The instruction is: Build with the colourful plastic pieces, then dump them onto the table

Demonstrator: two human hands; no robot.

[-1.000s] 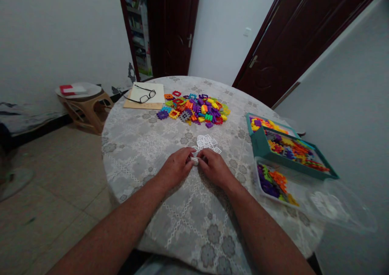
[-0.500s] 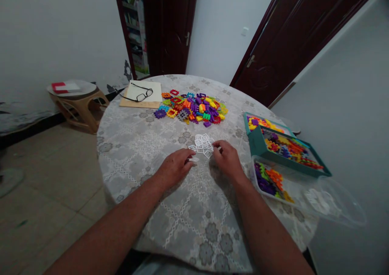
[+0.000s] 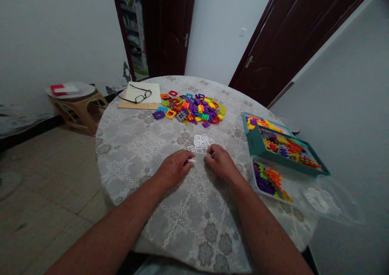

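While thin white pieces (image 3: 191, 160) are pinched by the left hand (image 3: 174, 167), a single white piece (image 3: 208, 155) is gripped by the right hand (image 3: 222, 162), near and apart; just beyond both, flat, squarish, openwork white frames (image 3: 201, 141) are heaped, overlapping, on the grey flower-patterned tablecloth (image 3: 179, 226).

Got a loose pile of white pieces (image 3: 202, 141) just below the middle of the frame: thin little squares with open, windowpane-style grids, mostly lying flat and overlapping, a couple spread out along the left and lower edges. Just below that pile, slightly left of centre, a small white bit (image 3: 191, 160) is pinched edge-on, roughly level. Another white bit (image 3: 208, 155) is gripped just right of centre, probably the same kind, but it's mostly covered up.
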